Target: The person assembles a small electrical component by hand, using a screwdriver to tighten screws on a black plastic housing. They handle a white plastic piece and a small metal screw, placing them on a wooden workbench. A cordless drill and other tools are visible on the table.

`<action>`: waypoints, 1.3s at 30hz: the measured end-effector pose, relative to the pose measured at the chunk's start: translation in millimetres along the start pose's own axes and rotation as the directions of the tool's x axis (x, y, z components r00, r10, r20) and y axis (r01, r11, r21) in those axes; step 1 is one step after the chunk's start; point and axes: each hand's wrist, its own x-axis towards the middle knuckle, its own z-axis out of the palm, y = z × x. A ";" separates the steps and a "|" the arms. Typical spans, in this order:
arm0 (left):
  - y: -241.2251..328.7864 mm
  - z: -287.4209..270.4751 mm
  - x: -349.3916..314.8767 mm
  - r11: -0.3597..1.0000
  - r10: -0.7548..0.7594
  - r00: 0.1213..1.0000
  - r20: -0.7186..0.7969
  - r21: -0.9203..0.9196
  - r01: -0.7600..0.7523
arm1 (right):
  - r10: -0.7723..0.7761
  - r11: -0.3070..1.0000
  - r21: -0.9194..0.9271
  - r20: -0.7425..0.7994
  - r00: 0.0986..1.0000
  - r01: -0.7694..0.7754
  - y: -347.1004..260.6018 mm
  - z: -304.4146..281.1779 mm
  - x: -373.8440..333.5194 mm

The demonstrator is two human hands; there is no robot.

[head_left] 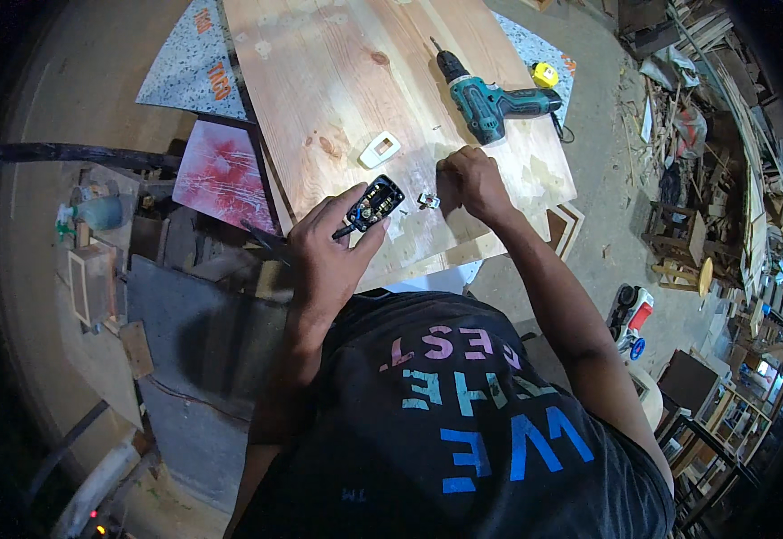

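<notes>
My left hand (330, 241) grips a small black plastic housing (379, 190), its open side facing up and brass-coloured metal parts showing inside. A black cable runs from the housing back past my fingers. My right hand (478, 187) is over the wooden board, its fingers curled together; whatever they may hold is hidden. Between the two hands lies a small white-and-metal part (428, 201), with a tiny screw-like piece beside it. A white plastic cover (380, 150) with a rectangular slot rests on the board just beyond the housing.
The pale wooden board (319, 72) carries a teal-and-black cordless drill (481, 103) at its far right. A yellow tape measure (545, 75) sits near the drill's battery end. A red-stained panel (222, 175) is at left. Scrap wood (692, 135) is piled on the right.
</notes>
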 end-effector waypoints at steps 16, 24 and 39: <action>1.5 -1.8 -1.0 1.000 -0.016 1.000 -0.007 0.006 0.016 | -0.140 0.988 -0.065 0.022 0.990 0.142 1.7 -20.2 3.2; -3.4 0.6 -2.7 1.000 0.018 1.000 -0.003 0.025 -0.018 | -0.302 0.805 -0.434 0.288 0.909 0.405 -17.5 -10.9 11.1; -3.2 -5.3 -7.2 1.000 -0.026 0.999 -0.022 -0.005 0.026 | 0.085 0.996 0.009 0.156 0.984 -0.088 -11.5 -26.6 30.5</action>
